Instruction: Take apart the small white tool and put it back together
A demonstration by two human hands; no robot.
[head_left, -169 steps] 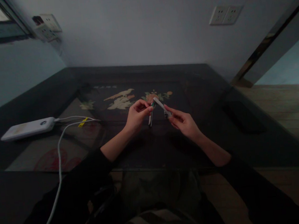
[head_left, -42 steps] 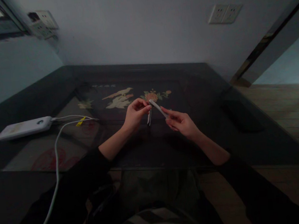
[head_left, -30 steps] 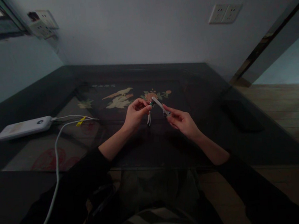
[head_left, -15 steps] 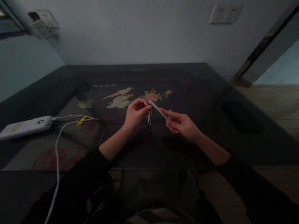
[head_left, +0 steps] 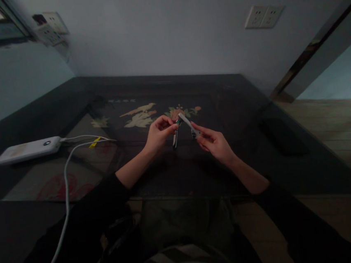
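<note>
My right hand (head_left: 215, 144) is closed around the lower end of a slim, slightly curved white handle (head_left: 187, 122), which tilts up to the left. Between the thumb and fingertips of my left hand (head_left: 159, 134) is a small teal and dark piece (head_left: 178, 122), too small to name. The handle's upper tip is close beside it; whether they touch I cannot tell. Below my left fingertips a narrow silver and dark strip (head_left: 175, 139) slants downward. A small dark and silver object (head_left: 194, 134) shows by my right fingertips, partly hidden.
The dark tabletop (head_left: 173, 177) bears a bird and flower picture. A white power bank (head_left: 28, 149) lies at the left with a white cable (head_left: 67, 191) running toward me. A flat black object (head_left: 283, 135) lies at the right. Wall sockets (head_left: 264, 16) are behind.
The white handle's upper tip has moved slightly up and right, away from my left fingertips. The teal piece and the small object by my right hand now show more clearly.
</note>
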